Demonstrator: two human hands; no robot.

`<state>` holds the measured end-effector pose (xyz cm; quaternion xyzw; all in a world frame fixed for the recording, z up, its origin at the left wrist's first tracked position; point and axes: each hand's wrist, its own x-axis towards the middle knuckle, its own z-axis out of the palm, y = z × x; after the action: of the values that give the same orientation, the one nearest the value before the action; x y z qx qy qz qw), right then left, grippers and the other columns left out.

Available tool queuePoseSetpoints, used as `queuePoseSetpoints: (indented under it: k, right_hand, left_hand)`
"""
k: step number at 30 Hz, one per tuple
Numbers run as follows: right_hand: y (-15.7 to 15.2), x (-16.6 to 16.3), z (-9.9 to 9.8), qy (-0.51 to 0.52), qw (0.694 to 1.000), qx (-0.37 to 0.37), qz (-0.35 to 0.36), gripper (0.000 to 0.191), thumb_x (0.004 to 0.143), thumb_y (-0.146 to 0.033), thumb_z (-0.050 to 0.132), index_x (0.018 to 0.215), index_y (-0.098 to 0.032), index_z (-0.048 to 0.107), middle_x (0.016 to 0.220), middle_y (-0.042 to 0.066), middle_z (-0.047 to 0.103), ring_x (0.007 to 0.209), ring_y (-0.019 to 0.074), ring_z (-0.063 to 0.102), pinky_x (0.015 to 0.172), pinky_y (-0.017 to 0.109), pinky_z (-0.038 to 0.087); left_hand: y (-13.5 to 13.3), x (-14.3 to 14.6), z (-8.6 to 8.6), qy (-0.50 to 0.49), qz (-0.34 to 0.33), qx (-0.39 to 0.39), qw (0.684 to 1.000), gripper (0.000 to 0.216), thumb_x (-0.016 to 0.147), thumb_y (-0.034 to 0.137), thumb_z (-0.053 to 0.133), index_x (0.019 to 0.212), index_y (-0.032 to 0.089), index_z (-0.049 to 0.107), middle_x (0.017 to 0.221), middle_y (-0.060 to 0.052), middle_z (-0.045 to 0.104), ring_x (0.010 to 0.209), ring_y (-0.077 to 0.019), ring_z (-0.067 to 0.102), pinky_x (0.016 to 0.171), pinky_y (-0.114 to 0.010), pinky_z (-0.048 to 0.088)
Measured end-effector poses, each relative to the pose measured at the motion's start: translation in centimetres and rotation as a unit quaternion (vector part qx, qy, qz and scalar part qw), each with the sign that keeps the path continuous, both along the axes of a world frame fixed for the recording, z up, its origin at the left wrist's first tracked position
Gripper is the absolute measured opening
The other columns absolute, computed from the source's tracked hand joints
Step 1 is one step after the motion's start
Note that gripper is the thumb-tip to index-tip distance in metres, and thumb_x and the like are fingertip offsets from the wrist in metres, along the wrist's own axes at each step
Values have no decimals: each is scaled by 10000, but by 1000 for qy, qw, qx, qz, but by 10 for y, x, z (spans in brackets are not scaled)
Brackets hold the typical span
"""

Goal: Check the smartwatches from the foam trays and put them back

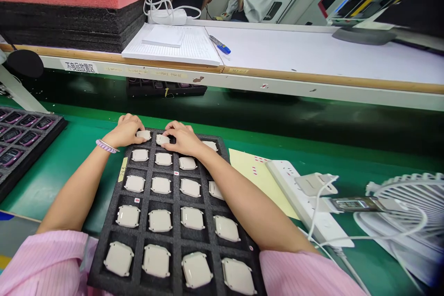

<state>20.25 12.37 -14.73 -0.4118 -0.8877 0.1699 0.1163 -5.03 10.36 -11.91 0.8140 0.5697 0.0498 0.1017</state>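
Observation:
A black foam tray [142, 233] full of pale beige smartwatch cases lies in front of me, one case to a compartment. At the tray's far left corner, my left hand [127, 130] is closed with thumb and fingers on a watch case [143, 135]. My right hand [183, 138] reaches over the far row and grips the neighbouring watch case [163, 139] by its right side. Both cases sit at their compartments, and I cannot tell whether either is lifted. My right forearm hides part of the tray's right column.
At the left lies another foam tray [24, 141] with purple-rimmed watches. On the right are a yellow sheet [249, 166], a white power strip [305, 208] with cables and a white fan [412, 199]. A shelf [312, 55] crosses behind, carrying foam stacks, papers and a blue pen. People stand beyond.

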Motion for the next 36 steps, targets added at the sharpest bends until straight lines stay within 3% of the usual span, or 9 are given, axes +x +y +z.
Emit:
queuePoseSetpoints:
  k: [3,8,12,17,21,24,28,32,36]
  right_hand:
    - [-5,1,8,-37,999,14,-10,244,896,-335,746,1097,-197,746,1277,119,608,1196,335,569,994,460,387]
    - [-14,-4,17,-62,994,84,-22,264,909,-336,743,1110,-165,748,1264,147,641,1193,352,555,1047,493,319]
    - [-11,-4,17,-107,993,54,-17,226,940,-341,741,1095,-182,780,1273,160,648,1219,369,555,1010,497,355]
    - [7,40,20,-21,999,9,-46,239,1007,-300,648,1214,-235,749,1377,124,617,1294,326,568,1041,489,399]
    - [7,72,19,-64,995,-42,-59,216,924,-269,736,1138,-245,751,1329,112,643,1293,343,572,1040,534,410]
    - [0,73,13,-63,995,-39,-70,308,892,-248,764,1195,-223,713,1406,123,603,1315,348,554,1047,542,402]
    - [-1,66,7,-44,996,-32,-68,280,838,-234,795,1110,-213,733,1365,119,624,1255,367,570,1032,547,383]
    - [3,68,2,12,997,-51,-63,220,757,-278,846,957,-222,774,1278,118,655,1200,392,569,1028,572,352]
    - [7,73,-8,132,986,-87,-61,228,687,-340,857,879,-237,791,1206,98,670,1191,388,574,1085,592,305]
  left_hand:
    - [-2,6,-5,25,-12,6,1000,312,803,358,705,1051,179,768,1194,-139,637,1201,-367,485,1122,-546,336]
    - [-4,8,-7,43,-18,17,999,316,834,348,694,1117,229,772,1211,-122,624,1230,-356,462,1151,-549,295]
    - [-3,4,-7,48,3,6,999,306,824,389,742,1095,256,791,1224,-116,629,1227,-370,461,1145,-579,281]
    - [0,-1,-5,36,27,-11,999,324,790,456,792,1052,264,804,1223,-104,627,1214,-370,474,1115,-557,320]
    - [0,-4,-4,14,30,-25,999,353,772,458,786,1064,260,796,1216,-105,611,1208,-370,495,1078,-532,373]
    - [2,-6,-7,-15,28,-35,999,365,760,460,766,1063,258,787,1190,-101,595,1203,-367,508,1056,-518,403]
    - [4,-8,-11,-53,12,-38,998,376,729,437,754,1040,228,775,1140,-99,570,1206,-349,518,1065,-466,430]
    - [6,-10,-15,-88,2,-50,995,408,706,442,739,1034,201,764,1112,-96,548,1141,-318,564,997,-406,492]
    - [6,-12,-17,-120,-2,-58,991,426,693,457,731,1029,197,759,1119,-84,536,1006,-272,610,917,-383,535]
